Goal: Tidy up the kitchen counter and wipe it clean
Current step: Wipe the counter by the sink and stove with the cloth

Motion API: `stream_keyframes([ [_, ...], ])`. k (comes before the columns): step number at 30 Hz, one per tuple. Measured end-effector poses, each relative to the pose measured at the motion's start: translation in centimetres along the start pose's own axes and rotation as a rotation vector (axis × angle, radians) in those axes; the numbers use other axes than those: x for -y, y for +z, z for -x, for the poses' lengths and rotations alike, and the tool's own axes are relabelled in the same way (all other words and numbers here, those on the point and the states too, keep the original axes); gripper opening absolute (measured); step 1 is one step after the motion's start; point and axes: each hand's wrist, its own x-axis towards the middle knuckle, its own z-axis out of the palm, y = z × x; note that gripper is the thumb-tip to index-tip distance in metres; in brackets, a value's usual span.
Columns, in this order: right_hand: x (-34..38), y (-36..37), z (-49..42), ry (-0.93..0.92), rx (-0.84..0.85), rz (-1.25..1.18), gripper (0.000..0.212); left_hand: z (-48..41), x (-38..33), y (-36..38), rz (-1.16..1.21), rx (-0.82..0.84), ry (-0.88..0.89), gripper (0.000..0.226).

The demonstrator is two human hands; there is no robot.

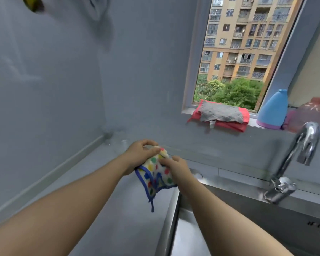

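The left hand point(139, 154) and right hand point(176, 168) both pinch the dotted cloth point(155, 175) above the bench point(118, 209), just left of the sink point(172, 217); a loosened pinch could drop it into the basin.

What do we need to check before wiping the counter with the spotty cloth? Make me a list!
1. Spotty cloth held: ok. The left hand and right hand both grip it.
2. Cloth spread flat for wiping: not ok. It is bunched, with a corner hanging down.
3. Cloth damp: cannot tell.
4. Faucet off: ok, no water shows.
5. Other cloths out of the way: ok. The grey cloth lies on the red cloth on the windowsill.
6. Counter close: ok, it is just below the hands.
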Motion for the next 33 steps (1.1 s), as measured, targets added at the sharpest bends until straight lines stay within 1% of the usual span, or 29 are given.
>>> stream_keyframes([
  [1, 0.1, 0.6, -0.1, -0.016, -0.057, 0.043, 0.014, -0.1, 0.6, -0.5, 0.002, -0.066, 0.005, 0.035],
  [2, -0.1, 1.4, -0.4, -0.033, -0.131, 0.16, 0.012, -0.3, 1.4, -1.2, -0.049, -0.143, 0.008, 0.044],
  [3, -0.5, 1.8, -0.6, -0.041, -0.207, 0.362, 0.017, -0.4, 2.2, -1.6, -0.152, -0.212, 0.008, 0.055],
  [4, -1.0, 2.2, -0.6, -0.039, -0.259, 0.613, 0.032, -0.6, 3.1, -2.1, -0.273, -0.261, 0.003, 0.063],
  [5, -1.9, 2.8, -0.5, -0.053, -0.277, 0.814, 0.046, -0.5, 4.2, -2.6, -0.379, -0.275, -0.012, 0.068],
  [6, -2.9, 3.3, -0.3, -0.082, -0.259, 0.921, 0.054, -0.5, 5.4, -2.9, -0.469, -0.249, -0.036, 0.067],
  [8, -5.2, 4.7, -0.1, -0.136, -0.171, 1.052, 0.059, -0.7, 8.2, -3.2, -0.619, -0.106, -0.104, 0.06],
  [9, -6.3, 5.4, -0.1, -0.14, -0.124, 1.089, 0.059, -0.7, 9.5, -3.1, -0.667, -0.034, -0.135, 0.056],
  [11, -8.2, 6.6, -0.6, -0.124, -0.065, 1.135, 0.056, -0.8, 11.8, -3.1, -0.693, 0.056, -0.176, 0.052],
  [13, -9.2, 7.3, -1.2, -0.129, -0.057, 1.157, 0.053, -1.1, 14.0, -3.2, -0.734, 0.1, -0.189, 0.051],
  [17, -10.0, 8.1, -2.5, -0.182, -0.012, 1.207, 0.05, -1.8, 16.7, -4.0, -1.02, 0.129, -0.157, 0.048],
  [19, -10.7, 8.6, -3.0, -0.173, 0.061, 1.206, 0.051, -2.0, 17.6, -4.4, -1.111, 0.185, -0.198, 0.052],
  [21, -11.6, 9.2, -3.7, -0.119, 0.176, 1.195, 0.054, -2.3, 18.2, -4.7, -1.151, 0.248, -0.232, 0.059],
  [23, -12.4, 9.7, -4.1, -0.081, 0.247, 1.209, 0.056, -2.5, 18.2, -5.1, -1.16, 0.274, -0.215, 0.061],
  [24, -12.7, 9.8, -4.4, -0.079, 0.244, 1.237, 0.058, -2.6, 17.9, -5.4, -1.173, 0.277, -0.188, 0.059],
  [26, -12.5, 9.7, -5.1, -0.129, 0.174, 1.287, 0.072, -2.6, 17.5, -6.0, -1.234, 0.28, -0.124, 0.058],
  [27, -12.6, 9.6, -5.5, -0.171, 0.133, 1.306, 0.069, -2.5, 17.4, -6.3, -1.268, 0.296, -0.1, 0.06],
  [28, -12.8, 9.6, -6.0, -0.238, 0.093, 1.337, 0.058, -2.5, 17.4, -6.6, -1.291, 0.325, -0.095, 0.066],
  [29, -13.3, 9.6, -6.2, -0.325, 0.019, 1.37, 0.045, -2.3, 17.4, -6.8, -1.316, 0.374, -0.097, 0.076],
  [30, -13.5, 9.8, -6.4, -0.387, -0.018, 1.368, 0.038, -2.2, 17.5, -7.0, -1.341, 0.42, -0.114, 0.088],
  [31, -13.9, 10.0, -6.4, -0.409, -0.023, 1.377, 0.035, -2.2, 17.5, -7.0, -1.372, 0.459, -0.13, 0.099],
  [32, -14.0, 10.2, -6.4, -0.392, 0.011, 1.363, 0.035, -2.2, 17.5, -7.0, -1.398, 0.483, -0.141, 0.108],
  [33, -14.4, 10.1, -6.5, -0.398, 0.02, 1.355, 0.039, -2.3, 17.6, -6.9, -1.408, 0.494, -0.146, 0.114],
])
